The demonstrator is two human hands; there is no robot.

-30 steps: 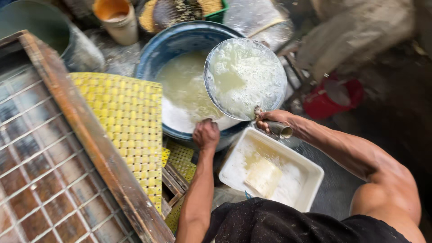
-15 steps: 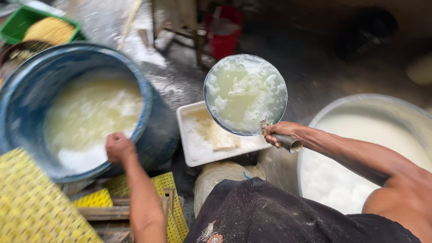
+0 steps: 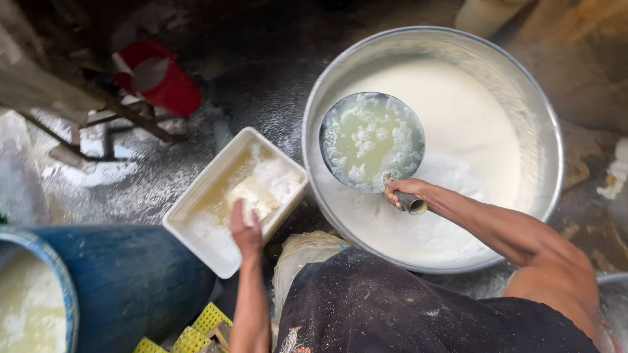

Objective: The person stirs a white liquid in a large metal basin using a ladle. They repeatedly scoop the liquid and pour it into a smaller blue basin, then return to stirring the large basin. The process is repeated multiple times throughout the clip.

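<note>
The right hand (image 3: pixel 400 193) has its grip closed around the short metal handle of a round ladle pan (image 3: pixel 371 140), holding it level over the big steel basin (image 3: pixel 549 131). The pan is nearly brimful of pale yellowish liquid with white curds clumped around its edge, and it hangs above the near-left part of the basin's milky white contents, apart from the surface as far as I can tell from up here.

The left hand (image 3: pixel 245 229) reaches out over the white rectangular tub (image 3: pixel 190 219) that stands tilted between the basin and the blue barrel (image 3: pixel 131 281). Its fingers look loosely spread above a pale block of curd (image 3: pixel 252 196) lying in cloudy liquid; whether they touch the block or hover just over it, I cannot say, since the back of the hand hides the fingertips.

What worries me is the load in that pan. It is full close to the rim and carried from a stubby handle at one side only, so a small roll of the wrist would slop liquid over the edge, onto the wet floor (image 3: pixel 261 85) or down the dark apron (image 3: pixel 405 307). The floor already gleams with water, and the person leans with both arms out in different directions, so a slip would be easy. The tub sits at a slant, and a push could tip its liquid out.
</note>
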